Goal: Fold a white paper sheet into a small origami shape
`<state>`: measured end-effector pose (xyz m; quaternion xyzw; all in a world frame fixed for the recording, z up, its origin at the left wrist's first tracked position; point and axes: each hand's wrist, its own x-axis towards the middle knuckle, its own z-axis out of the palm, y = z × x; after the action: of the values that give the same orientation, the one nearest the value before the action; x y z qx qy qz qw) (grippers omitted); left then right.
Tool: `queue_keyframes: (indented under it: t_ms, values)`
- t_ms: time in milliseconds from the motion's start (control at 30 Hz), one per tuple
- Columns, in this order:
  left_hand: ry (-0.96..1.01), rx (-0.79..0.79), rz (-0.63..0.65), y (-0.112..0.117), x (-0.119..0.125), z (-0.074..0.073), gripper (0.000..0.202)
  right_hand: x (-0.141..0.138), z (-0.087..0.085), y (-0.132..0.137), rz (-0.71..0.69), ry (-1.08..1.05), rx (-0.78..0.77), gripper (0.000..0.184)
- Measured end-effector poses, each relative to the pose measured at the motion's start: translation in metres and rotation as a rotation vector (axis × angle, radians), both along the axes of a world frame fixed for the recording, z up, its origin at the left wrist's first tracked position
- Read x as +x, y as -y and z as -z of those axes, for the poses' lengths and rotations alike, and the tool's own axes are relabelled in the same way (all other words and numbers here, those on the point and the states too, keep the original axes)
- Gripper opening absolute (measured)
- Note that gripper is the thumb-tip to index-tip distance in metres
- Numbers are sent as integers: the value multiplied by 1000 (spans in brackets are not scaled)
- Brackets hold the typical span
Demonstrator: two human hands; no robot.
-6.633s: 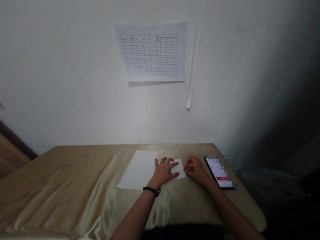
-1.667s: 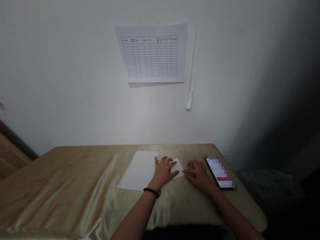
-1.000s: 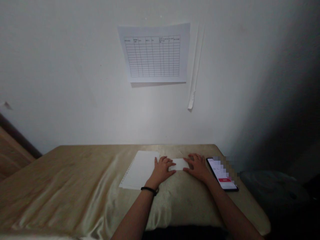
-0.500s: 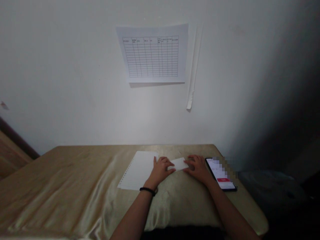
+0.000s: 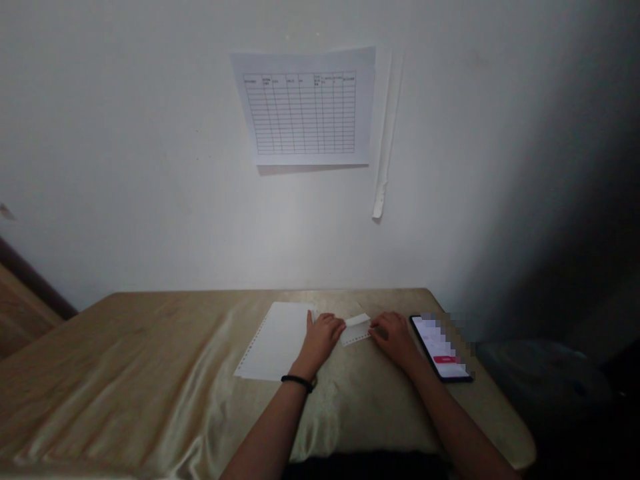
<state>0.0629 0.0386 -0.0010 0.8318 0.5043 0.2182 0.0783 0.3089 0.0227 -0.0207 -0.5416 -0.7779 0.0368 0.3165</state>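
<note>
Between my two hands lies a small folded piece of white paper [image 5: 356,328], its upper flap partly raised and a row of punched holes along its lower edge. My left hand [image 5: 323,337] pinches its left end, thumb hidden or tucked against it, with one finger stretched over the larger sheets. At the right end, my right hand [image 5: 393,337] grips the paper between thumb and fingertips. Left of my left hand, a stack of white loose-leaf sheets [image 5: 275,340] lies flat, holes down its left side. My left wrist wears a black band [image 5: 297,381].
A phone [image 5: 440,350] with a lit, partly blurred screen lies right of my right hand. Wrinkled gold cloth [image 5: 150,373] covers the table, which meets a white wall. A printed table sheet [image 5: 305,113] and a paper strip [image 5: 383,147] hang there.
The flap of the small paper has lifted and opened, so the hole-punched lower edge now shows. My fingers have shifted slightly at both ends. The sheets and phone stay put.
</note>
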Motion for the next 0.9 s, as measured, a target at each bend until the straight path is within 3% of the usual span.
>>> queue_keyframes:
  t_ms: [333, 667, 900]
  values:
    - [-61, -16, 113, -4, -7, -3, 25, -6, 1, 4, -25, 70, -58, 19]
    - [-7, 46, 84, 0, -2, -11, 54, -8, -1, 3, -96, -22, -99, 15]
    - [48, 82, -6, -9, -4, -5, 50, -4, -1, 1, -153, -78, -157, 11]
